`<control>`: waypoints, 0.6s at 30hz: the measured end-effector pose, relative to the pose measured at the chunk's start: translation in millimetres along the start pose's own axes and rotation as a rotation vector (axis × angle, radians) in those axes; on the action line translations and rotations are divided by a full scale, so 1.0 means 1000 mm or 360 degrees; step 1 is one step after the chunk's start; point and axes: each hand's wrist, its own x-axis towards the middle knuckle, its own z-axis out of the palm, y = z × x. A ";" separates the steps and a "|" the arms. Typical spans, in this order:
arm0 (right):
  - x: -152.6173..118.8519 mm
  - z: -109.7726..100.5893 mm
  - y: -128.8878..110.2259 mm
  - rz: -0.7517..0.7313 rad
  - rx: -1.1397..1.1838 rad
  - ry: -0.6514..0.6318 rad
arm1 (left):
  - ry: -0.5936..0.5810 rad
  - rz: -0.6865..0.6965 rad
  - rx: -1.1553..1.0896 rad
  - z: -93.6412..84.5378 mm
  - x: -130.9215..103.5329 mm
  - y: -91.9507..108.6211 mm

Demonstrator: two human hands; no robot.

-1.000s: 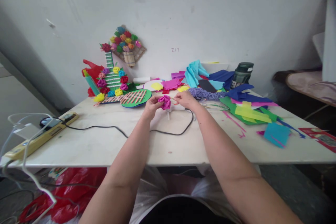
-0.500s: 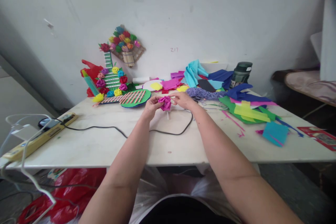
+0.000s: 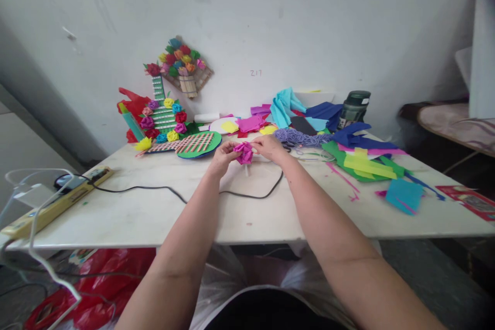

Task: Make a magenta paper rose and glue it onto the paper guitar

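Note:
A magenta paper flower (image 3: 243, 153) is held above the middle of the table, its petals crumpled and layered. My left hand (image 3: 224, 157) pinches its left side between thumb and fingers. On the opposite side, the fingertips of my right hand (image 3: 267, 146) are closed at the petals' right edge. Just below the flower a short whitish stick (image 3: 247, 170) shows; whether it joins the flower I cannot tell. Beyond my left hand lies a green oval board (image 3: 197, 153) with a lattice of pinkish sticks.
Paper-flower decorations (image 3: 164, 113) stand at the back left. A yellow power strip (image 3: 58, 203) lies left, its black cable (image 3: 143, 187) crossing the table. Purple yarn (image 3: 301, 137), coloured paper (image 3: 363, 165) and a dark green bottle (image 3: 353, 108) are on the right.
My right hand's fingertips have come down onto the flower's right edge, where the index finger was raised before. The left hand keeps its pinch. The view has shifted slightly.

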 end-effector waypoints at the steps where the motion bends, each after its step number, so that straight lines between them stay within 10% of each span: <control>1: 0.000 0.000 -0.001 0.0012 -0.0043 -0.0002 | -0.0003 -0.0009 -0.0006 0.000 0.000 0.000; 18: 0.000 0.000 -0.006 0.0040 -0.0178 0.0045 | -0.0079 -0.0087 -0.0062 0.002 -0.003 0.002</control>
